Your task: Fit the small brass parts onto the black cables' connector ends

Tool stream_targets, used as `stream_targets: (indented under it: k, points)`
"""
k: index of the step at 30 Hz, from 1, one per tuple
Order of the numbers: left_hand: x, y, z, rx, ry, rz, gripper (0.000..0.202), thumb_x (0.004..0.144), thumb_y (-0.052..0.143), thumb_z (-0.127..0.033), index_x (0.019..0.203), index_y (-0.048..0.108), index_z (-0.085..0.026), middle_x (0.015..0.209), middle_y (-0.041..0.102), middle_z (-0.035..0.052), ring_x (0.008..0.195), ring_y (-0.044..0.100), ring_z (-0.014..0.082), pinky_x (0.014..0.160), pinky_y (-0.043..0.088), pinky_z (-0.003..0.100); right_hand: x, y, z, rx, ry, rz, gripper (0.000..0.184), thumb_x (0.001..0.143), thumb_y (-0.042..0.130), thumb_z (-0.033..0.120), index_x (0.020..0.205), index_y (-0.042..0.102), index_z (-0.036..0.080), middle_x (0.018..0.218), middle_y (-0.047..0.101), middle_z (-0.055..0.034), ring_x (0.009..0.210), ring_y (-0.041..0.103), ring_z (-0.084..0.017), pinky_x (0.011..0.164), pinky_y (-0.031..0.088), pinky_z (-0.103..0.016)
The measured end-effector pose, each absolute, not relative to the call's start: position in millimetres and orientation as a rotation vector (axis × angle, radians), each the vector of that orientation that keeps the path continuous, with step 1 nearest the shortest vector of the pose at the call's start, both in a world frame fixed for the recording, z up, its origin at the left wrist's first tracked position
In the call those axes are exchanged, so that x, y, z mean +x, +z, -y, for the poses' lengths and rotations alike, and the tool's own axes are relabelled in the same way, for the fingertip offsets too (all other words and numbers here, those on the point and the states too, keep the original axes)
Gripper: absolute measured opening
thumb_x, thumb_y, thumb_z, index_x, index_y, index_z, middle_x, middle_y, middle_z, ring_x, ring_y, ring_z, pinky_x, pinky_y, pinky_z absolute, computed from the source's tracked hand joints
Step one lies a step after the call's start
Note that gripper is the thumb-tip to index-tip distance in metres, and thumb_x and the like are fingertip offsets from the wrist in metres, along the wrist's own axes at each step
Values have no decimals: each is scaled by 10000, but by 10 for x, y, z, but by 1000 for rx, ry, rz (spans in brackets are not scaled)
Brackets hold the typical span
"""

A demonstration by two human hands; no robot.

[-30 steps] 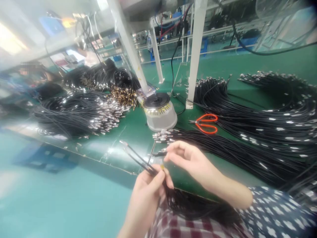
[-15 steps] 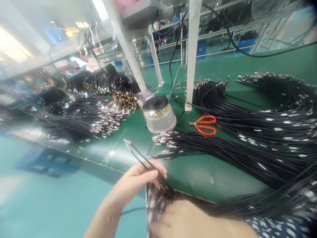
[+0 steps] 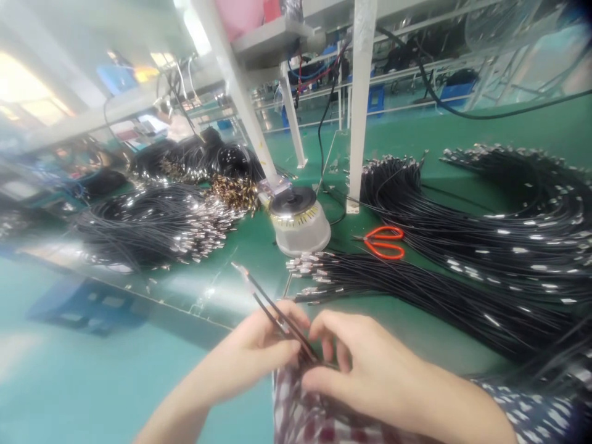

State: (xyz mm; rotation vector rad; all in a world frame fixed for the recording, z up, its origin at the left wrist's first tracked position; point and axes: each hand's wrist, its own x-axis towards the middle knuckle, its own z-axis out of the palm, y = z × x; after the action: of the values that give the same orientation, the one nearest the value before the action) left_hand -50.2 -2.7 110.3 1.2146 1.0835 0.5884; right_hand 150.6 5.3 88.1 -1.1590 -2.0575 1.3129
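Note:
Low in the middle, my left hand (image 3: 266,339) is closed around a few thin black cables (image 3: 272,306). Their silvery tips stick out up and to the left, above the fingers. Close on the right side, my right hand (image 3: 354,351) curls its thumb and fingers around the same cables further down. Below both hands the cables run over a checked cloth (image 3: 296,407) and are partly hidden. Just beyond the hands, a bundle of black cables (image 3: 393,280) with metal ends lies on the green tabletop (image 3: 383,320).
A white round device with a dark top (image 3: 303,231) stands ahead. Orange-handled scissors (image 3: 387,242) lie to its right. Large cable heaps (image 3: 485,216) cover the right, with a coiled pile (image 3: 152,222) at left. White posts (image 3: 361,111) rise from the table. A blue stool (image 3: 87,305) stands below.
My right hand has come up from the lower edge to the cables beside my left hand. The left hand still holds the cables. The view has shifted slightly.

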Motion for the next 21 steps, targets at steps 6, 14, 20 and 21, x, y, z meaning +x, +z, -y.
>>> stream_targets:
  k: [6, 14, 20, 21]
  points:
    - [-364, 1014, 88, 1115, 782, -1176, 131, 790, 649, -169, 921, 656, -179, 786, 662, 21, 691, 599, 161, 656, 479, 274, 1500, 677, -101, -1112, 1564, 1881, 117, 770, 652, 225, 674, 614, 170, 580, 579, 37, 518, 500, -100, 500, 366, -203]
    - [-202, 820, 103, 887, 1054, -1033, 87, 784, 598, -181, 738, 660, -140, 634, 653, 51, 638, 592, 182, 646, 454, 297, 1638, 743, -78, -974, 2102, 1613, 53, 820, 520, 144, 823, 484, 184, 674, 624, 18, 552, 587, -98, 537, 433, -193]
    - [133, 632, 68, 452, 1300, -946, 204, 810, 697, -341, 845, 568, -187, 546, 363, -101, 421, 211, 38, 410, 158, 177, 1775, 618, 72, -1058, 2162, 1699, 124, 724, 620, 108, 809, 553, 167, 753, 615, 13, 701, 577, -109, 596, 418, -174]
    - [168, 627, 52, 458, 1322, -954, 233, 789, 727, -340, 830, 559, -184, 535, 343, -111, 421, 186, 30, 410, 145, 174, 1782, 610, 101, -1095, 2143, 1728, 118, 725, 642, 131, 803, 561, 167, 762, 623, 9, 715, 584, -118, 601, 421, -177]
